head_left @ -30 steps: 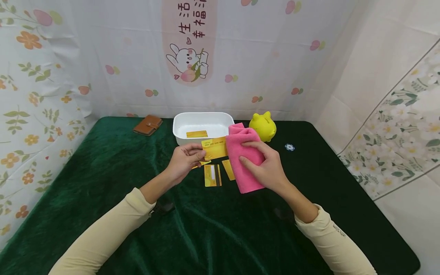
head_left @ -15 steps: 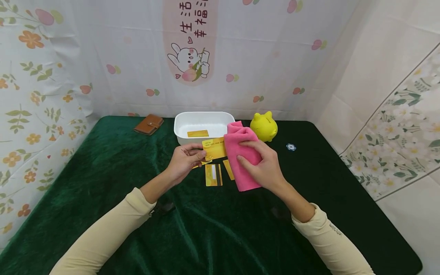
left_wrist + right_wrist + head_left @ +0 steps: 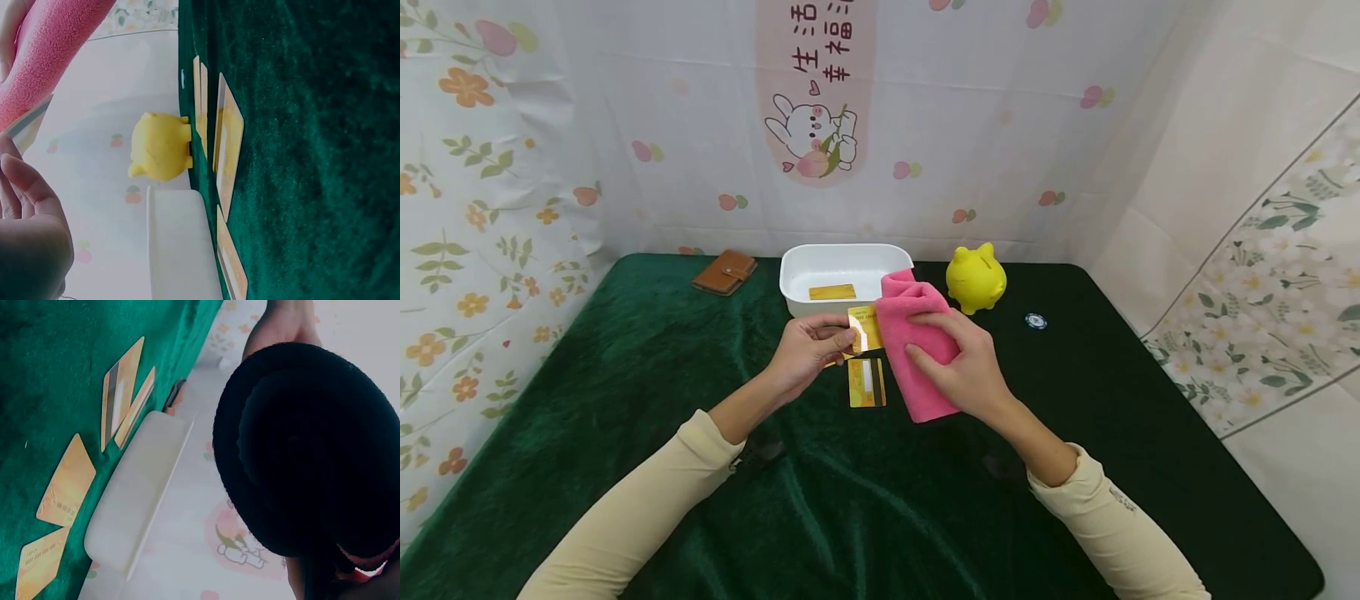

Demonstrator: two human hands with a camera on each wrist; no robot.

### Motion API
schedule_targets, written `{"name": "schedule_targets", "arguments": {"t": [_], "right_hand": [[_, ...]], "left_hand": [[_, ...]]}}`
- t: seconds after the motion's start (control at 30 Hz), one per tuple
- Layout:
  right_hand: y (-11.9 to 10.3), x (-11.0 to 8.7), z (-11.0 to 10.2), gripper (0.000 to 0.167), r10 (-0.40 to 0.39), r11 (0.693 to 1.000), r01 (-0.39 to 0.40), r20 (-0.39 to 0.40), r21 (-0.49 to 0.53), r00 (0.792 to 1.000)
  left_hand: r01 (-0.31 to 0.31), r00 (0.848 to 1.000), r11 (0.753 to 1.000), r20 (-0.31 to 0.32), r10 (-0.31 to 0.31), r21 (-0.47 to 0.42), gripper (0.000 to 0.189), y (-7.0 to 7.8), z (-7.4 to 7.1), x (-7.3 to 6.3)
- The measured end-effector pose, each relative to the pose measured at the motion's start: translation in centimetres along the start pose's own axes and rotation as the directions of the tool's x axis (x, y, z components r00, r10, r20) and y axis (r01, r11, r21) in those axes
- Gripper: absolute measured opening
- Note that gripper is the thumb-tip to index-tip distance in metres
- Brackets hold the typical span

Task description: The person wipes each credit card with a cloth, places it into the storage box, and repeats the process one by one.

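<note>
My left hand (image 3: 805,354) pinches a gold bank card (image 3: 865,327) by its left end, holding it up above the table. In my right hand (image 3: 962,358) is a folded pink cloth (image 3: 897,333), gripped between thumb and fingers and wrapped over the card's right part, which is hidden. The left wrist view shows the cloth (image 3: 56,50) at the card's edge (image 3: 31,125), just beyond the left fingers. A dark, shadowed cloth mass (image 3: 306,450) fills much of the right wrist view. Below lies a loose card (image 3: 867,383), stripe side up; several more (image 3: 65,481) lie around it.
Behind the hands stands a white plastic box (image 3: 812,307) with a gold card (image 3: 832,292) in it. To its right are a yellow piggy bank (image 3: 976,279) and a blue-white chip (image 3: 1035,321). A brown wallet (image 3: 724,272) lies at the back left.
My right hand and the cloth have slid left along the card, covering more of it and hiding a loose card below. The left hand has stayed nearly in place; the card now shows glare.
</note>
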State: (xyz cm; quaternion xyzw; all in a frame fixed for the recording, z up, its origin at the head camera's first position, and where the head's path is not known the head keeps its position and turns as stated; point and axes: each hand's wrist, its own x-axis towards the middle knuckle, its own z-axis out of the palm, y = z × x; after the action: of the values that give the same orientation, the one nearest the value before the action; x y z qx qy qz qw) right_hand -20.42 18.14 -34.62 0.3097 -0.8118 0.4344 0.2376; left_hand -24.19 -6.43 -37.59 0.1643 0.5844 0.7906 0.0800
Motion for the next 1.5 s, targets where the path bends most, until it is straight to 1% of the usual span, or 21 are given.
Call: {"name": "schedule_targets", "arguments": {"t": [0.1,0.27,0.5,0.87,1.03,1.23,1.37,1.5], "right_hand": [[-0.1,0.0,0.3,0.035,-0.002,1.0,0.002,0.006,0.004,1.0],[-0.4,0.2,1.0,0.034,-0.011,1.0,0.01,0.036,0.022,0.999],[-0.8,0.6,1.4,0.035,-0.012,0.999,0.01,0.043,0.05,0.999],[-1.7,1.1,2.1,0.036,-0.021,0.995,0.015,0.059,0.101,0.998],[-1.8,0.9,2.1,0.037,-0.009,0.994,0.001,0.071,0.113,0.997],[-1.5,0.2,2.0,0.038,0.021,0.992,-0.034,0.106,0.125,0.994],[-1.3,-0.3,1.8,0.037,0.037,0.99,-0.053,0.121,0.132,0.992],[-0.8,-0.6,1.4,0.036,0.059,0.991,-0.074,0.126,0.115,0.99]], "left_hand": [[-0.004,1.0,1.0,0.005,0.004,-0.006,0.023,0.0,0.0,-0.1],[0.005,1.0,1.0,0.006,-0.005,-0.016,0.023,0.0,-0.2,-0.4],[0.001,1.0,0.999,0.031,0.0,-0.032,0.02,0.1,-0.3,-0.1],[0.002,1.0,0.996,0.026,0.0,-0.091,0.029,0.5,-0.4,-0.2],[0.015,1.0,0.994,0.003,-0.015,-0.111,0.028,0.6,-0.4,-0.3],[0.034,0.998,0.989,-0.05,-0.042,-0.141,0.027,0.5,-0.7,-0.3],[0.033,0.995,0.989,-0.089,-0.046,-0.147,0.024,0.7,-1.0,-0.3],[0.027,0.992,0.986,-0.119,-0.047,-0.165,0.023,1.0,-1.3,-0.2]]}}
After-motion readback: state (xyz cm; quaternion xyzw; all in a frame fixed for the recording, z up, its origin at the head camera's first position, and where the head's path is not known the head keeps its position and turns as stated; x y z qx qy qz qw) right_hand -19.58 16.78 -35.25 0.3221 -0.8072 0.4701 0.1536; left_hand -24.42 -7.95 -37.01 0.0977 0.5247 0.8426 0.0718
